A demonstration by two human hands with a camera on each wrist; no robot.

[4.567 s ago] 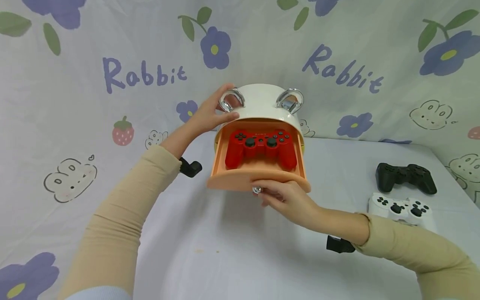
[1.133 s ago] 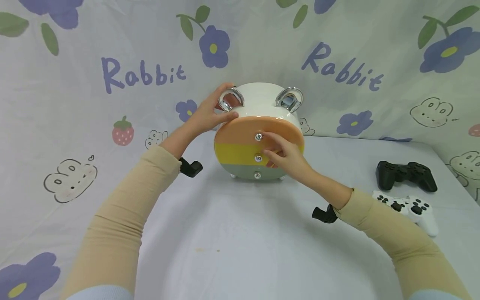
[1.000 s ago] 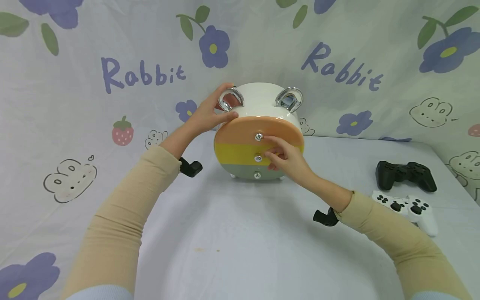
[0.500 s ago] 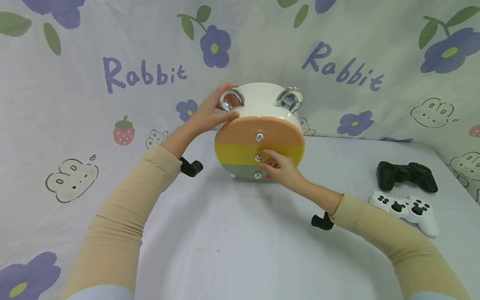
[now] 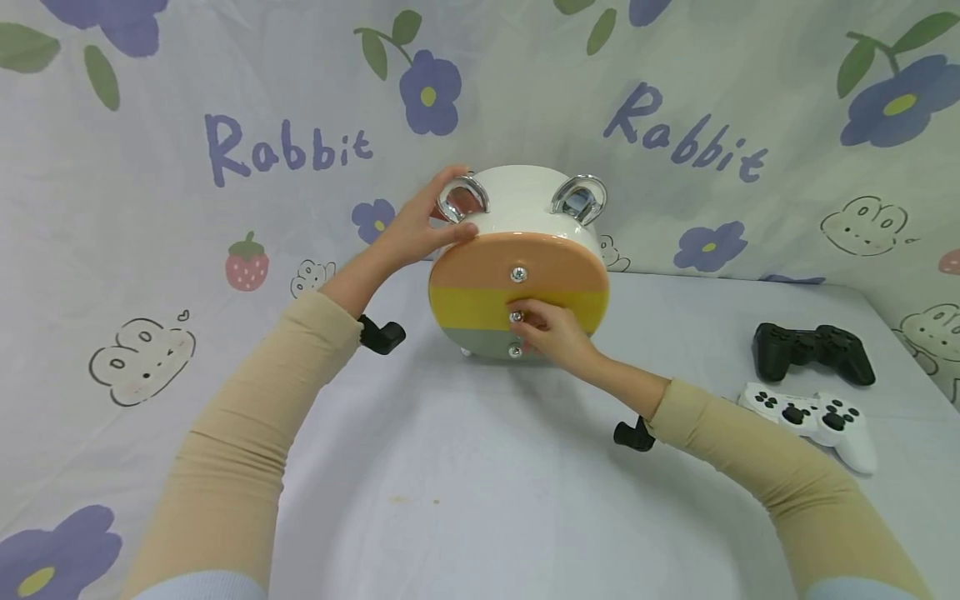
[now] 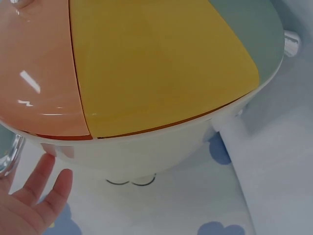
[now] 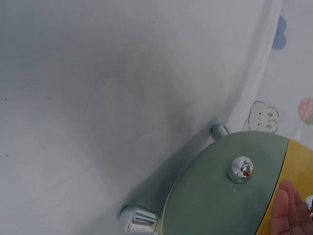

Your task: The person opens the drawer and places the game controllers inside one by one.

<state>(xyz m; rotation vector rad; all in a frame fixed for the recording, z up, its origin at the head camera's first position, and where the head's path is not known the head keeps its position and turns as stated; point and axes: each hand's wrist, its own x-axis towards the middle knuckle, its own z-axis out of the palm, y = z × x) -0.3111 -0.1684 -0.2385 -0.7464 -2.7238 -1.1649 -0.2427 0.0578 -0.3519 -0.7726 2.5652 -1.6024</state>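
A rounded white drawer cabinet (image 5: pixel 525 196) with two chrome loop ears stands on the table. Its orange, yellow and green drawer fronts are flush, each with a chrome knob. My left hand (image 5: pixel 423 221) rests on the cabinet's upper left beside the ear (image 5: pixel 463 198), thumb on the front top edge; in the left wrist view its fingers (image 6: pixel 41 183) look straight along the cabinet's side. My right hand (image 5: pixel 555 333) pinches the knob (image 5: pixel 516 317) of the yellow middle drawer (image 5: pixel 468 308). The right wrist view shows its fingertips by the yellow front, above the green drawer (image 7: pixel 220 191).
On the table's right lie a black game controller (image 5: pixel 813 354) and, in front of it, a white game controller (image 5: pixel 817 421), close to my right sleeve. A printed rabbit-and-flower cloth (image 5: pixel 487 100) hangs directly behind the cabinet. The white tabletop (image 5: pixel 450 467) stretches toward me.
The orange top drawer, earlier pulled out with a red game controller inside, is now closed. My right hand has moved down from the top knob to the middle knob. My left hand stays put.
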